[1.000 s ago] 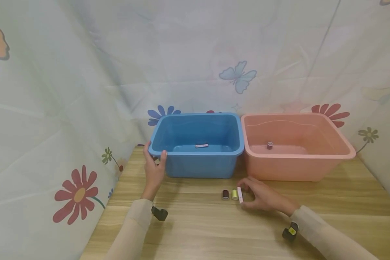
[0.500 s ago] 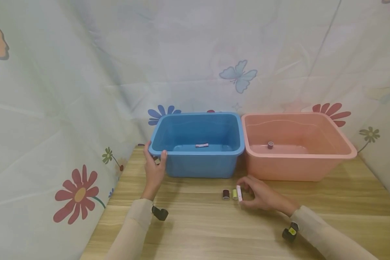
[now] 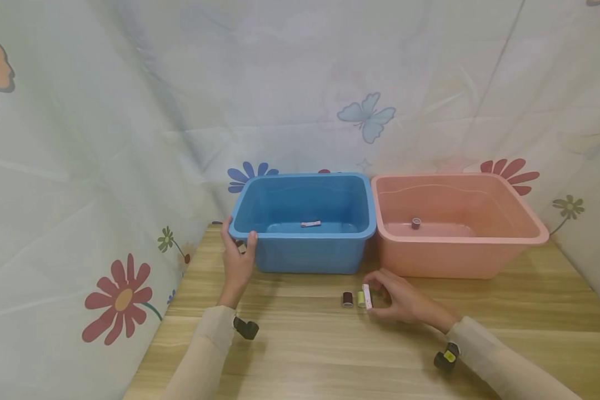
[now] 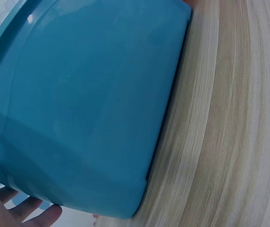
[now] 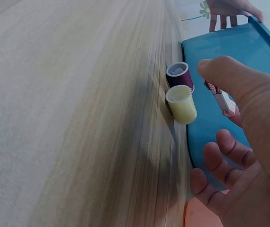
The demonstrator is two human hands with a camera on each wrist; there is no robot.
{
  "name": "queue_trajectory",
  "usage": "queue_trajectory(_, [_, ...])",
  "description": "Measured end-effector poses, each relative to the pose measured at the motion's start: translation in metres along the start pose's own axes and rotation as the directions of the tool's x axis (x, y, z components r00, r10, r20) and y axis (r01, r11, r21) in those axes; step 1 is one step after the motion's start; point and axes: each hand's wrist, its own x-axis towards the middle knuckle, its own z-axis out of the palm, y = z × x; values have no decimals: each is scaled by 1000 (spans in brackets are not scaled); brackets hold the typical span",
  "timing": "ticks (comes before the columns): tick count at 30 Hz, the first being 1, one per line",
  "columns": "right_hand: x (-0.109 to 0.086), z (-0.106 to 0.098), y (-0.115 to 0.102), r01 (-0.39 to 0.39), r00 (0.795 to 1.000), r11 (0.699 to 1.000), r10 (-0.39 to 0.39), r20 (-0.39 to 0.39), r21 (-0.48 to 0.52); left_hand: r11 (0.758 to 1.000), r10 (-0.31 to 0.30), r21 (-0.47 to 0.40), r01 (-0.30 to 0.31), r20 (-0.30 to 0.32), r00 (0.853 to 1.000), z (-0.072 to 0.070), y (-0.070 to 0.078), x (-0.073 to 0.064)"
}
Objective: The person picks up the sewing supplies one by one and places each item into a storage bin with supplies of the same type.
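Note:
My left hand (image 3: 238,269) grips the near left corner of a blue plastic tub (image 3: 310,255), thumb at the front and fingers on the left side. My right hand (image 3: 402,298) pinches a small pink-and-white strip-like bundle (image 3: 367,297) between thumb and fingertips, close over the table. In the right wrist view the bundle (image 5: 225,101) shows a white band and dark reddish lines; the other fingers are spread. Just left of it stand a pale yellow thread spool (image 5: 182,106) and a dark maroon thread spool (image 5: 178,74). The bundle overlaps the yellow spool in the head view.
A pink tub (image 3: 440,258) stands against the blue tub's right side, with a dark thread spool (image 3: 416,223) in it. A similar pink-and-white strip (image 3: 310,224) lies inside the blue tub. The wooden table (image 3: 300,350) meets a flower-patterned curtain (image 3: 290,94) behind.
My right hand has shifted slightly left and away from the body, bringing the strip-like bundle closer to the yellow thread spool. My left hand stays at the blue tub.

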Motion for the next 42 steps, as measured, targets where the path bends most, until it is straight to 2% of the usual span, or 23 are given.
queue_trajectory(8, [0, -1, -3, -32, 999, 999, 31, 17, 17, 1000, 0, 6, 0, -4, 1000, 0, 0, 0])
queue_trajectory(18, [1, -3, -3, 4, 1000, 1000, -4, -7, 4, 1000, -1, 3, 1, -2, 1000, 0, 0, 0])
queue_trajectory(35, [2, -6, -7, 0, 1000, 1000, 0, 0, 14, 1000, -22, 3, 22, 3, 1000, -1, -1, 0])
queue_trajectory(42, [3, -6, -8, 19, 1000, 1000, -19, -3, 16, 1000, -14, 1, 14, 12, 1000, -1, -2, 1])
